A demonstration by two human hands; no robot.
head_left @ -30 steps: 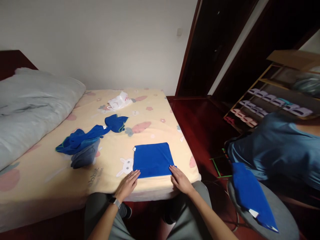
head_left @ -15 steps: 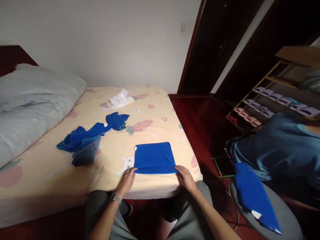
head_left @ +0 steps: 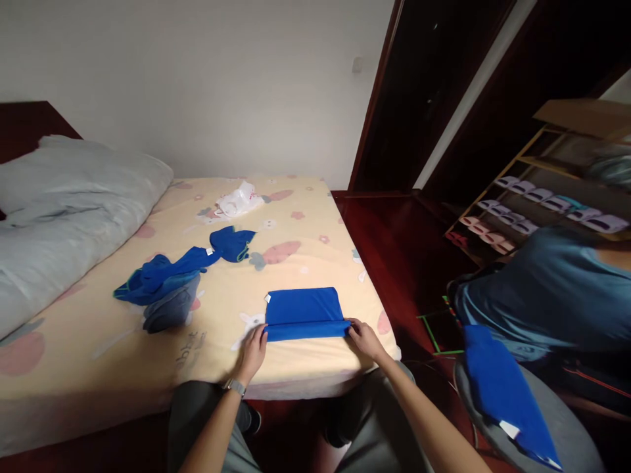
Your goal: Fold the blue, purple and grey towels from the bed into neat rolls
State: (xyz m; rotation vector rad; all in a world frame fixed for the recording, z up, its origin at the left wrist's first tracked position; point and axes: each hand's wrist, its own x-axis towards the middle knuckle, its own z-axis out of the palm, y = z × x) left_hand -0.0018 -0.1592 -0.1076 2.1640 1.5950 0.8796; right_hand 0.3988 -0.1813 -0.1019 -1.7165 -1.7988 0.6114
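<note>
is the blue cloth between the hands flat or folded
Partly folded: the blue cloth has its near edge turned over, the far part flat.

A bed [head_left: 280,276] in a yellow sheet printed with rabbits and carrots is carrying several things. A pale grey duvet [head_left: 83,197] is bunching up on its left, and a white plastic bag [head_left: 240,200] is lying toward the wall side. A crumpled blue garment [head_left: 167,269] is sprawling left of centre, touching a grey-blue cloth [head_left: 172,305]. By the near edge, a blue rectangular cloth [head_left: 305,305] is lying flat, its near side forming a turned-over strip.
</note>
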